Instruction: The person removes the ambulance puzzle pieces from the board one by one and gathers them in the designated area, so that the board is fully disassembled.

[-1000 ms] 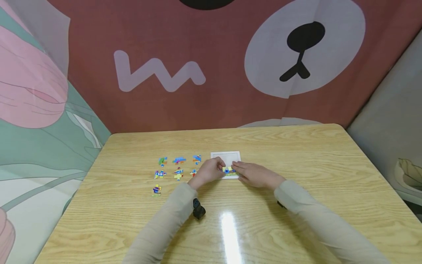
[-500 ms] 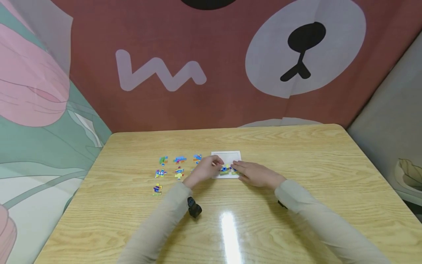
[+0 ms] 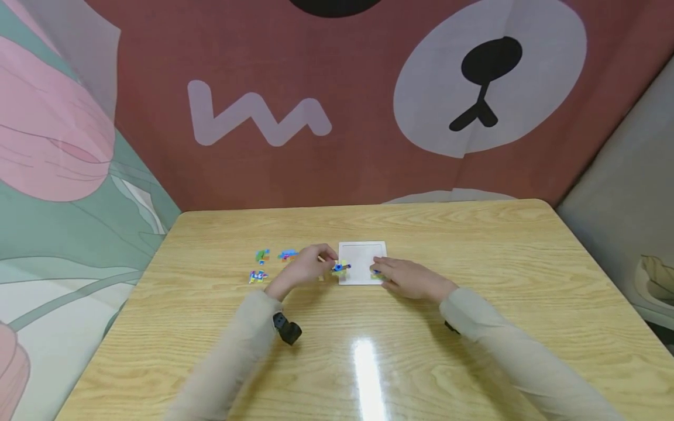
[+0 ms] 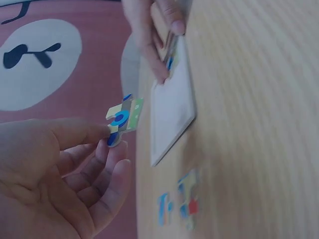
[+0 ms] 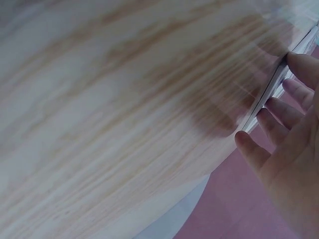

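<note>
My left hand (image 3: 310, 263) pinches a jigsaw puzzle piece (image 4: 122, 119) between thumb and fingertip. Blue, yellow, grey and green show on the piece, which is held in the air by the left side of the white puzzle tray (image 4: 172, 112). Across the tray's right side lies my right hand (image 3: 408, 277), its fingers fairly straight and touching the edge. Under those fingertips another puzzle piece (image 3: 376, 273) shows in part; the rest of it is hidden. Loose pieces on the table left of the tray are partly covered by my left hand and sleeve.
Left of the tray lie a green piece (image 3: 262, 256), a blue and pink piece (image 3: 288, 254) and a multicoloured piece (image 3: 258, 276). Two blurred pieces, one with a red patch (image 4: 192, 206), lie near the tray. The wooden table (image 3: 489, 245) ends at a printed cloth wall (image 3: 263, 175).
My left hand has moved left, carrying the puzzle piece from the tray's middle to its left edge. The right hand has stayed at the tray's right side.
</note>
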Demonstrator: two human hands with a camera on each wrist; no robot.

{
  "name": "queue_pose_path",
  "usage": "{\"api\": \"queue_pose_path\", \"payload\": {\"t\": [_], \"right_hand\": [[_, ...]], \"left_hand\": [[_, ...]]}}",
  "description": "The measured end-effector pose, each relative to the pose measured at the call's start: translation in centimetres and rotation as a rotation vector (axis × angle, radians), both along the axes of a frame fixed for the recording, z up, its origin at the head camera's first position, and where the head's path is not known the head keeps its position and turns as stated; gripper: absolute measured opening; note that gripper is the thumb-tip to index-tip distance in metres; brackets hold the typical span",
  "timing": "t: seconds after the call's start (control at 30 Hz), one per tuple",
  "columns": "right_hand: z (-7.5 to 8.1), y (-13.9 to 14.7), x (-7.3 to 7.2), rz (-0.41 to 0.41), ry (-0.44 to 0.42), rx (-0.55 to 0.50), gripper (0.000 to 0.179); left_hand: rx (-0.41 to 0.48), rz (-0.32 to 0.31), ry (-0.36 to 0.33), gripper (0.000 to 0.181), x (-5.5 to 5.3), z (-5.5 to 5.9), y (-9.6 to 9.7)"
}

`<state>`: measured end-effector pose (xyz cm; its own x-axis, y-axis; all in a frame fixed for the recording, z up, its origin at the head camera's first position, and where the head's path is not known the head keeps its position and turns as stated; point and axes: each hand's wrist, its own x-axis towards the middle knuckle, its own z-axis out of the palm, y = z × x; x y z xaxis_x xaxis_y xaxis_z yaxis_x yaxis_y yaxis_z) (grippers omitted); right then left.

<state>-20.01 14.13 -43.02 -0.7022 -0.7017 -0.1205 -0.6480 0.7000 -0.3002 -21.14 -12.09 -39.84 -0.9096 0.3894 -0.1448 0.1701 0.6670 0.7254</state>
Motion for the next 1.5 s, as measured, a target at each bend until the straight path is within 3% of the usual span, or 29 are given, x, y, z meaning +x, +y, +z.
{"api": "queue_pose_path", "payload": {"t": [0.3,0.43,0.77,1.27,1.5], "right_hand": [[-0.1,0.0,0.1,-0.006,0.003,0.005,0.044],[0.0,0.0,0.1,-0.004,0.004,0.012,0.045],[-0.2,-0.1,0.0,0.004,0.012,0.027,0.046],[0.0,-0.2,0.0,-0.015,-0.021,0.037,0.046],[0.4,-0.3,0.2,-0.028,-0.039,0.031,0.046]], "left_hand": [[0.034,-0.019,0.001,0.016,0.7,1.3,-3.6],[0.021,-0.008,-0.015,0.016,1.1,1.1,-5.5],[-0.002,-0.051,-0.069,0.017,2.3,0.4,-9.1],[-0.016,-0.060,-0.212,0.012,3.5,-0.5,-10.5],[-0.001,-0.085,-0.225,0.013,3.5,-1.2,-10.8]]}}
